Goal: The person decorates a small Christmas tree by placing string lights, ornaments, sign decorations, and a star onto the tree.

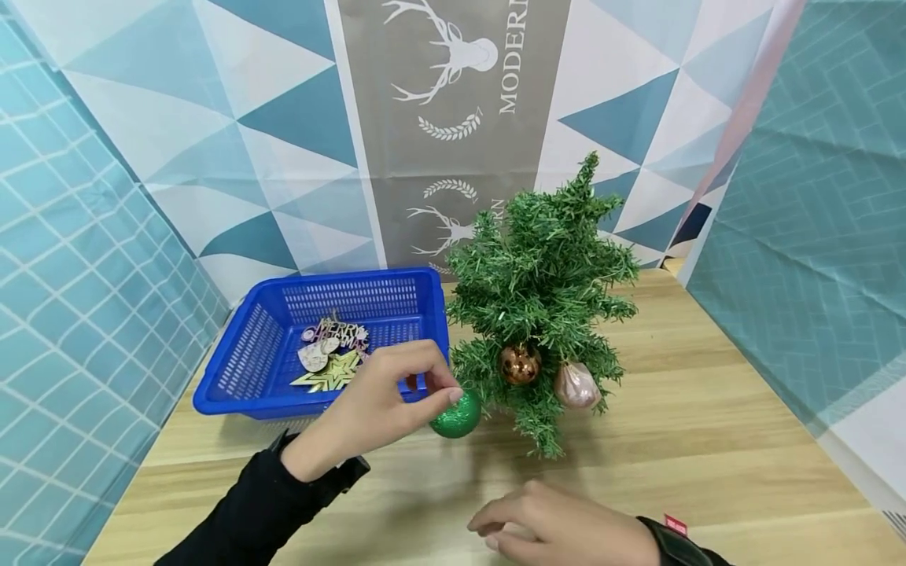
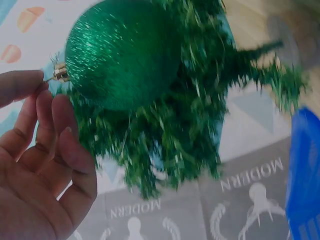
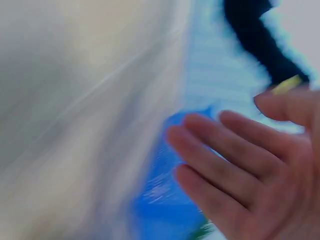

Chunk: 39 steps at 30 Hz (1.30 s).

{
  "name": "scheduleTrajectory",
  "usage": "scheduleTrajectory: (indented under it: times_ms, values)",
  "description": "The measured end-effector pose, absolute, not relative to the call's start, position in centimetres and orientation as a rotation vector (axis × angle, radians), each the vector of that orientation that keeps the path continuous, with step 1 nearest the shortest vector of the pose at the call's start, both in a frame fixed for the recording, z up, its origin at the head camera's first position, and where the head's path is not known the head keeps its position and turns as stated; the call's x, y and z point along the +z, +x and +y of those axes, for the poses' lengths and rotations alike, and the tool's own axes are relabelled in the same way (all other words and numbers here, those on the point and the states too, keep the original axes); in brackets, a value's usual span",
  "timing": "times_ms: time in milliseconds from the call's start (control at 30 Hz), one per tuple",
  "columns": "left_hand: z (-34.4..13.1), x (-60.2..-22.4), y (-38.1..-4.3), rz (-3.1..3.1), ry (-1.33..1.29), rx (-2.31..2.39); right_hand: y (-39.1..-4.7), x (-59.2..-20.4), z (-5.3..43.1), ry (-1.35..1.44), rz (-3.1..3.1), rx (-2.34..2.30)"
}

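Observation:
A shiny green Christmas ball (image 1: pixel 456 415) hangs from the pinched thumb and finger of my left hand (image 1: pixel 375 405), beside the lower left branches of a small artificial Christmas tree (image 1: pixel 541 275). In the left wrist view, the thin loop above the ball's gold cap (image 2: pixel 61 72) is between the fingertips. My right hand (image 1: pixel 559 523) is over the table's front part, fingers loosely bent and holding nothing; the right wrist view shows its fingers (image 3: pixel 225 160) extended. A brown spotted ball (image 1: pixel 520 364) and a pale pink ornament (image 1: pixel 576 385) hang low on the tree.
Left of the tree stands a blue plastic basket (image 1: pixel 255 405). Inside lie gold stars (image 1: pixel 333 373), a Merry Christmas sign (image 1: pixel 343 334) and whitish ornaments (image 1: pixel 314 356). The wooden table (image 1: pixel 708 409) is backed by patterned cloth (image 1: pixel 453 157) with deer prints.

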<state>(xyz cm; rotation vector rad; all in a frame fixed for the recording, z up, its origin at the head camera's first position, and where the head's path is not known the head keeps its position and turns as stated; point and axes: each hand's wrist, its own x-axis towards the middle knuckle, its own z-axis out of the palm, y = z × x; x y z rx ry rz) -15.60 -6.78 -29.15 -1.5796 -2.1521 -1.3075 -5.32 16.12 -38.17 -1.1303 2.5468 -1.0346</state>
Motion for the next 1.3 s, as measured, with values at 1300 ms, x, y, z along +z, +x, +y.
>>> scheduleTrajectory:
  times_ms: [1300]
  values:
    - [-3.9, -28.7, -13.3, -2.278, -1.864, -1.468, -5.8, -27.4, 17.0, -1.338, 3.024, -1.227]
